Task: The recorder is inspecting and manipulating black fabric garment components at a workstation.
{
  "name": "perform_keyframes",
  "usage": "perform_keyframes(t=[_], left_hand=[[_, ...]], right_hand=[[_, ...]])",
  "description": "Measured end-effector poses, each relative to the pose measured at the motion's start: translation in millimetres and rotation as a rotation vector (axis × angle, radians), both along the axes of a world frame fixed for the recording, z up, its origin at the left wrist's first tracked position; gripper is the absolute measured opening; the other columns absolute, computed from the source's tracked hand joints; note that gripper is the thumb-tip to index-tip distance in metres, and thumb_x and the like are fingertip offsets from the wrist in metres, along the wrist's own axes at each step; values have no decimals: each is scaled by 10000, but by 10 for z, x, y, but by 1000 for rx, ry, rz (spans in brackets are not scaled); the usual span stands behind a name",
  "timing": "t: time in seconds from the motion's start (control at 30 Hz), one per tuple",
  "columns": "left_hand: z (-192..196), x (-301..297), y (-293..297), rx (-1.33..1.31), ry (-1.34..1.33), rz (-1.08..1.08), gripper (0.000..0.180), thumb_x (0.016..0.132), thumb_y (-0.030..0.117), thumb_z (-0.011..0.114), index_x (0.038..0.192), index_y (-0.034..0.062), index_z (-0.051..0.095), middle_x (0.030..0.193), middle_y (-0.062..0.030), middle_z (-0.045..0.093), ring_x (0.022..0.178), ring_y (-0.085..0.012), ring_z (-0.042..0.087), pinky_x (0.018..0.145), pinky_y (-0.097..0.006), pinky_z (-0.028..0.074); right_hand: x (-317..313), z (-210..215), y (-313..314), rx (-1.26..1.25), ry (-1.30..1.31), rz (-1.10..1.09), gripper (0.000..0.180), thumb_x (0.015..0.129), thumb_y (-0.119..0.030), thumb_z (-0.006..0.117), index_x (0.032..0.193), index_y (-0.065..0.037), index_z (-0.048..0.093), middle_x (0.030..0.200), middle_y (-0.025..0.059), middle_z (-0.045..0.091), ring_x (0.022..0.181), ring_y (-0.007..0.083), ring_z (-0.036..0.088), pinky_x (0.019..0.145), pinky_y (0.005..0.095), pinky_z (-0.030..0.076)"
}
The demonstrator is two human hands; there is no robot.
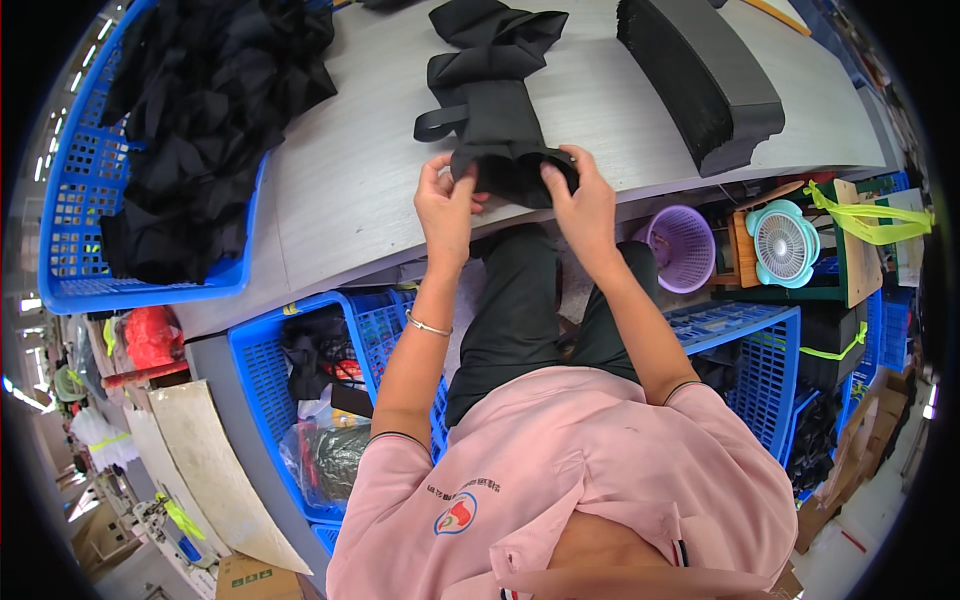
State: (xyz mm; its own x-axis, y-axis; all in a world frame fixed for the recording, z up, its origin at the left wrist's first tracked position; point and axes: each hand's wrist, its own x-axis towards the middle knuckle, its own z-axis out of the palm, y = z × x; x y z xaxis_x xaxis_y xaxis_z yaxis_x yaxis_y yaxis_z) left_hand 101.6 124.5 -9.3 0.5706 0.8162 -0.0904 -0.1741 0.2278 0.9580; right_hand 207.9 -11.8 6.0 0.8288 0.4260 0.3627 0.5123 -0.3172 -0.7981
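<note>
A strip of folded black fabric [500, 108] runs away from me over the grey table [350, 165], with a small black loop [441, 123] sticking out at its left side. At the table's front edge, its near end gapes like a pouch. My left hand [447, 208] pinches the left side of that opening between thumb and fingers. On the other side, my right hand [585, 208] grips the rim, its thumb inside the opening. More folded black fabric [500, 25] lies farther back, at the strip's far end.
A blue basket [150, 297] heaped with black fabric pieces [200, 140] stands on the left. At the right lies a long black stack [705, 85]. Below the table edge are a blue crate [265, 400], a purple basket [682, 250] and a turquoise fan [783, 243].
</note>
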Motion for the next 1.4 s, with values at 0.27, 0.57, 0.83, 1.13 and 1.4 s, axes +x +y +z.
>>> perform_keyframes(t=[0.27, 0.57, 0.83, 1.13, 1.4], left_hand=[[262, -177, 189, 356, 252, 91, 416, 745, -57, 626, 1150, 33, 590, 668, -1, 591, 550, -78, 529, 534, -222, 438], [473, 143, 173, 1140, 275, -204, 595, 703, 25, 602, 1295, 78, 574, 1356, -166, 577, 1385, -348, 413, 1156, -448, 312], [202, 484, 305, 897, 502, -433, 474, 801, 156, 654, 1249, 12, 605, 1155, -263, 655, 1113, -415, 614, 954, -437, 486], [26, 536, 630, 939, 560, -209, 343, 872, 178, 704, 1176, 40, 624, 1052, -228, 686, 999, -409, 647, 894, -441, 499], [329, 284, 18, 955, 223, 101, 547, 829, 259, 772, 1266, -1, 571, 1397, -211, 530, 1369, -370, 430, 1118, -437, 345]], right_hand=[[543, 163, -124, -59, 179, -12, 515, 781, 15, 698, 1280, -27, 576, 759, 89, 554, 662, 231, 565, 665, 334, 499], [16, 23, -155, -102, -672, 159, 457, 766, -107, 766, 1198, -56, 624, 1117, 108, 620, 1007, 296, 603, 889, 398, 453], [-116, -235, -121, -346, -493, 507, 494, 800, -145, 732, 1253, -15, 583, 1353, 151, 562, 1296, 299, 500, 1099, 435, 367], [1387, 656, -653, -320, -940, -403, 574, 805, -254, 752, 1312, -61, 562, 1393, 127, 522, 1250, 278, 506, 1101, 478, 342], [2184, 1103, -911, -363, -515, -267, 259, 896, -339, 671, 901, -93, 753, 938, 48, 668, 869, 271, 640, 732, 414, 493]])
